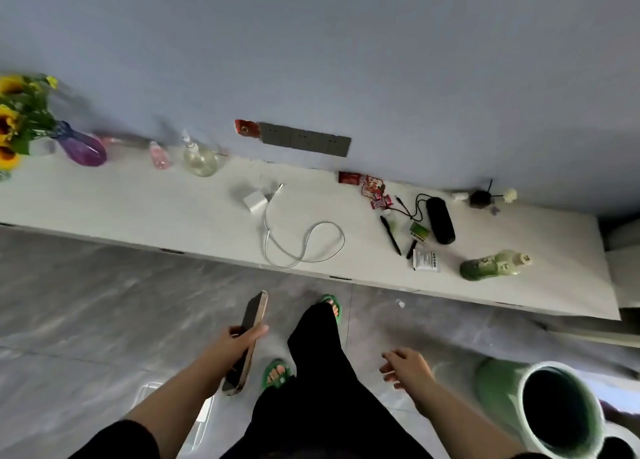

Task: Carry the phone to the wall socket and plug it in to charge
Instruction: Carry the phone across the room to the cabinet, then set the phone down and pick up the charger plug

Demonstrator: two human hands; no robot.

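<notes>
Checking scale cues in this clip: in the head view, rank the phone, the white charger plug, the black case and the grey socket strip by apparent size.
1. Grey socket strip
2. Phone, though nearness to the camera inflates it
3. Black case
4. White charger plug

My left hand (242,339) gripped the phone (248,341) above the grey floor (86,303), while my right hand (405,367) hung empty, fingers loosely spread. Ahead, a white charger (255,200) and its looped cable (304,240) lay on the table (138,202), below the dark wall socket (304,139).
</notes>
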